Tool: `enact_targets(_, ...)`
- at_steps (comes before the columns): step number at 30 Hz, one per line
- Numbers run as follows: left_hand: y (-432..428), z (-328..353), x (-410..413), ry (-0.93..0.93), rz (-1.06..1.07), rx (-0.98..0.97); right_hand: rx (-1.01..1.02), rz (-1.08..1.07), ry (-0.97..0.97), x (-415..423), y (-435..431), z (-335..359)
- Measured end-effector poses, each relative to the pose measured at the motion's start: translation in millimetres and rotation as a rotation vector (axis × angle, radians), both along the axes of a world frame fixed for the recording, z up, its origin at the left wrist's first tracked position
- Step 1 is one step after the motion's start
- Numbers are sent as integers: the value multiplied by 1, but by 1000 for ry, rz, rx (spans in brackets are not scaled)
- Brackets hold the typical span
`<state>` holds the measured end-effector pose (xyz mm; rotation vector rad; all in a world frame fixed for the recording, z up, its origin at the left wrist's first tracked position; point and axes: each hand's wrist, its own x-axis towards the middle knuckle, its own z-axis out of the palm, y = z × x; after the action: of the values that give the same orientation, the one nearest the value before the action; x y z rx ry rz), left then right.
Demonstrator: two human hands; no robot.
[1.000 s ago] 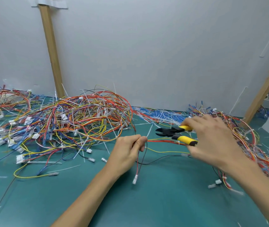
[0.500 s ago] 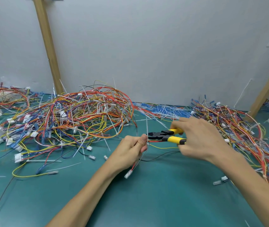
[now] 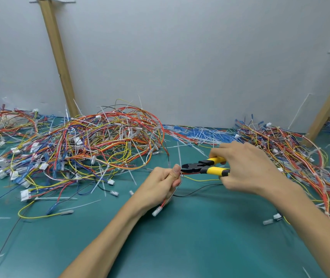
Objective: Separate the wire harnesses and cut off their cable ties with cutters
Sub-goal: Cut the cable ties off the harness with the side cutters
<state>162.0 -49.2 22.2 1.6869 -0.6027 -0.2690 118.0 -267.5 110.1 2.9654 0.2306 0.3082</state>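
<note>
Over the middle of the green bench (image 3: 200,247), the left hand (image 3: 164,183) has its grip clenched round a small wire harness (image 3: 200,191), with the thumb pressed on top of the bundle. The right hand (image 3: 248,167) has its grip wrapped round the yellow handles of the cutters (image 3: 204,167). The tool's black nose sits right against the left thumb tip, and the jaws look almost together. A pale cable tie (image 3: 178,155) tail stands up just above the thumb, but I cannot tell whether the band itself lies between the blades. A red lead drops from the fist to a clear connector (image 3: 157,212), and thin black and yellow leads trail off beneath the right hand. I judge the harness to be very light and limp. It will sag and twist unless pinched close beside the tie, as it is held now, so that the band stays put for the blades. The insulation looks thin and easily nicked, so only the stiffer nylon should be caught in the cut, with the thumb kept clear of the nose. A large tangled pile (image 3: 100,143) lies to the left, well apart from the hands. A second heap (image 3: 300,163) lies near the right wrist, and loose leads could snag on it. Cut tie scraps (image 3: 200,133) litter the back edge by the wall.
</note>
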Motion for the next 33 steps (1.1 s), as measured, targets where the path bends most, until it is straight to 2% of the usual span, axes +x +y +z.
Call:
enact_targets(5, 1, 0, 0, 43, -25, -1, -40, 18, -5, -1, 5, 1)
enact_targets(15, 1, 3, -2, 89, -26, 12, -223, 129, 104, 6, 6, 15)
enact_targets(23, 2, 3, -2, 94, -6, 17, -107, 100, 157, 8, 6, 2)
enact_targets(26, 2, 4, -3, 28, 1, 58, -83, 103, 105, 7, -1, 3)
enact_targets(29, 9, 6, 1, -228, 110, 231, 193, 0, -45, 3, -19, 6)
enact_targets(33, 27, 10, 9, -518, 409, 329, 633, -203, -239, -10, -54, 1)
